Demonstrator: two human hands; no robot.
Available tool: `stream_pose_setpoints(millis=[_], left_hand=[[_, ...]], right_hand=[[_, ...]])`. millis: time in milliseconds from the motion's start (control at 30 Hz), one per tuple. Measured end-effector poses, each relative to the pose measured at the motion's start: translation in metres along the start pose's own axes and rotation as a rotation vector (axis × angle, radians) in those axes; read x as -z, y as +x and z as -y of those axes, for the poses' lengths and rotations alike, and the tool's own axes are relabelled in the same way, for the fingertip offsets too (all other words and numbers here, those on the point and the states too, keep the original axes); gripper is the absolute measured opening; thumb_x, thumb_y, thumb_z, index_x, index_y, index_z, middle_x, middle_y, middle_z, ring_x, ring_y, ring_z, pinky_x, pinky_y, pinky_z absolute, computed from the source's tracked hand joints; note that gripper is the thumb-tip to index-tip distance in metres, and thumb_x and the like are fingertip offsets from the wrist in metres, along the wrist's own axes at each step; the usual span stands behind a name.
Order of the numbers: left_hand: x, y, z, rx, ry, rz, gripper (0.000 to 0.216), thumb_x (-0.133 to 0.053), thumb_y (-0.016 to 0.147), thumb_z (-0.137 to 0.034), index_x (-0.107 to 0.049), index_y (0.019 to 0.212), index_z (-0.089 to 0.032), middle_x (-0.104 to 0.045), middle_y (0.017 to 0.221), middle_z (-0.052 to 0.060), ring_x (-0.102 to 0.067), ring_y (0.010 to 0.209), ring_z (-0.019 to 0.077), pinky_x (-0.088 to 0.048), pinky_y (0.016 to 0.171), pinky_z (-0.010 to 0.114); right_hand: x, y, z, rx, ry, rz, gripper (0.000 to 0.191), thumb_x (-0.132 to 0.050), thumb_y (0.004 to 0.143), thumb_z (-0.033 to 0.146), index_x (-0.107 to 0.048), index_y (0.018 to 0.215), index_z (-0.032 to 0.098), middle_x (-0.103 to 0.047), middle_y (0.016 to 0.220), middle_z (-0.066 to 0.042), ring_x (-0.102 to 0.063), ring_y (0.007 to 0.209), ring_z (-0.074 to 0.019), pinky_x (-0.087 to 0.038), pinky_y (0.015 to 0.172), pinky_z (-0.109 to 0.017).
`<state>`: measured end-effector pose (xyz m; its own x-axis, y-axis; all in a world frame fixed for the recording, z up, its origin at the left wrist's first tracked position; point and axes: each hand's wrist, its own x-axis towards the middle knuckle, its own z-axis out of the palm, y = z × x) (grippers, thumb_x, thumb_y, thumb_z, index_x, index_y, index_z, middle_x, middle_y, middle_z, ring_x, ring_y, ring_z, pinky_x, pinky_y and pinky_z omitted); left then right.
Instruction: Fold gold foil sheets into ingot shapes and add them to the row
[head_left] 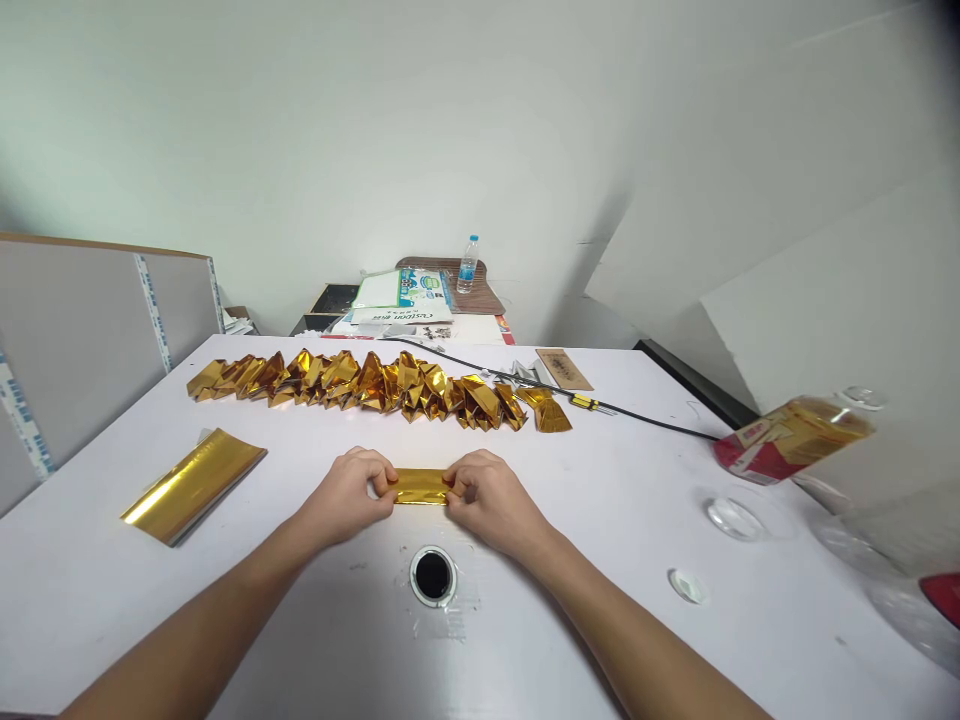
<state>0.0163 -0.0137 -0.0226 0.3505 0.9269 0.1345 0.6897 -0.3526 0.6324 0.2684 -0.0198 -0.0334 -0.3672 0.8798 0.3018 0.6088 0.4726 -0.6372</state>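
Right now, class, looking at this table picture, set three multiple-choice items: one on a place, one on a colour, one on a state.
1. Where does the row of folded pieces lie?
A. beyond the hands
B. under the table
C. beside the round hole

2. What colour is the flat sheet?
A. blue
B. gold
C. green

3. How is the gold strip held?
A. by one hand
B. by neither
C. by both hands

Key: 1 A, it runs behind both hands. 2 B, it shines gold. 3 C, the left hand and right hand pinch its ends.
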Motion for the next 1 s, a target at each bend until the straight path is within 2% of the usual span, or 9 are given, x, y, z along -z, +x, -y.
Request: stream_pose_setpoints(millis=[133, 233, 300, 367, 433, 500, 600, 800, 1000], left_hand=[[0.000, 0.000, 0.001, -0.013, 0.008, 0.010, 0.025, -0.069, 0.076, -0.012, -0.053, 0.059, -0.020, -0.077, 0.098, -0.001, -0.067, 0.100, 0.0227, -0.049, 0.092, 0.039], [-0.001, -0.003, -0.002, -0.066, 0.056, 0.000, 0.013, -0.068, 0.078, -0.010, -0.062, 0.074, -0.021, -0.077, 0.101, 0.000, -0.065, 0.102, 0.0237, -0.048, 0.092, 0.040], [-0.003, -0.007, -0.005, -0.181, 0.150, 0.005, 0.021, -0.063, 0.084, -0.007, -0.071, 0.093, -0.024, -0.077, 0.110, 0.001, -0.062, 0.108, 0.0257, -0.046, 0.093, 0.043], [-0.005, -0.011, -0.008, -0.326, 0.269, 0.039, 0.034, -0.055, 0.089, -0.003, -0.074, 0.105, -0.027, -0.077, 0.115, 0.002, -0.059, 0.114, 0.0273, -0.043, 0.095, 0.045], [-0.006, -0.014, -0.011, -0.423, 0.365, 0.082, 0.038, -0.051, 0.091, 0.000, -0.075, 0.105, -0.026, -0.079, 0.110, 0.003, -0.059, 0.114, 0.0275, -0.042, 0.094, 0.046], [-0.007, -0.016, -0.014, -0.457, 0.420, 0.106, 0.037, -0.051, 0.091, 0.000, -0.075, 0.104, -0.025, -0.079, 0.106, 0.003, -0.060, 0.113, 0.0274, -0.042, 0.092, 0.045], [-0.006, -0.019, -0.016, -0.453, 0.458, 0.117, 0.040, -0.054, 0.086, 0.000, -0.075, 0.109, -0.025, -0.080, 0.111, 0.003, -0.061, 0.115, 0.0285, -0.042, 0.093, 0.045], [0.007, -0.034, -0.014, -0.358, 0.438, 0.107, 0.053, -0.055, 0.079, -0.002, -0.077, 0.118, -0.029, -0.079, 0.125, -0.001, -0.060, 0.119, 0.0307, -0.042, 0.096, 0.048], [0.015, -0.054, -0.008, -0.210, 0.442, 0.116, 0.061, -0.053, 0.082, -0.006, -0.072, 0.133, -0.033, -0.073, 0.140, -0.002, -0.059, 0.126, 0.0345, -0.039, 0.099, 0.054]], right_hand=[[-0.001, 0.000, -0.001, -0.006, -0.025, 0.008, 0.024, -0.069, 0.072, 0.004, -0.059, 0.059, 0.021, -0.080, 0.090, -0.002, -0.069, 0.089, -0.0225, -0.050, 0.092, -0.040], [0.000, -0.003, -0.001, 0.024, -0.127, 0.007, 0.017, -0.068, 0.075, 0.005, -0.069, 0.074, 0.022, -0.080, 0.094, -0.003, -0.069, 0.096, -0.0255, -0.044, 0.104, -0.049], [0.000, -0.006, -0.001, 0.149, -0.215, 0.034, 0.028, -0.065, 0.082, 0.004, -0.075, 0.097, 0.025, -0.081, 0.106, -0.004, -0.066, 0.113, -0.0293, -0.033, 0.113, -0.058], [-0.001, -0.009, 0.000, 0.327, -0.287, 0.093, 0.036, -0.061, 0.091, 0.004, -0.076, 0.113, 0.029, -0.080, 0.119, -0.003, -0.060, 0.128, -0.0299, -0.025, 0.118, -0.060], [-0.003, -0.010, 0.001, 0.447, -0.355, 0.134, 0.034, -0.057, 0.100, 0.007, -0.076, 0.116, 0.030, -0.080, 0.123, -0.003, -0.058, 0.129, -0.0284, -0.024, 0.119, -0.058], [-0.006, -0.010, 0.003, 0.480, -0.410, 0.136, 0.030, -0.056, 0.104, 0.011, -0.077, 0.115, 0.028, -0.081, 0.121, -0.004, -0.059, 0.125, -0.0276, -0.025, 0.118, -0.057], [-0.008, -0.012, 0.008, 0.460, -0.435, 0.147, 0.031, -0.056, 0.103, 0.012, -0.076, 0.120, 0.027, -0.081, 0.120, -0.006, -0.060, 0.122, -0.0284, -0.025, 0.118, -0.058], [0.013, -0.027, 0.013, 0.261, -0.379, 0.220, 0.043, -0.058, 0.084, 0.012, -0.077, 0.118, 0.031, -0.078, 0.130, -0.001, -0.064, 0.114, -0.0312, -0.025, 0.116, -0.067], [0.034, -0.036, 0.018, 0.183, -0.402, 0.282, 0.046, -0.051, 0.083, 0.010, -0.079, 0.114, 0.031, -0.079, 0.126, -0.002, -0.067, 0.114, -0.0324, -0.029, 0.113, -0.070]])
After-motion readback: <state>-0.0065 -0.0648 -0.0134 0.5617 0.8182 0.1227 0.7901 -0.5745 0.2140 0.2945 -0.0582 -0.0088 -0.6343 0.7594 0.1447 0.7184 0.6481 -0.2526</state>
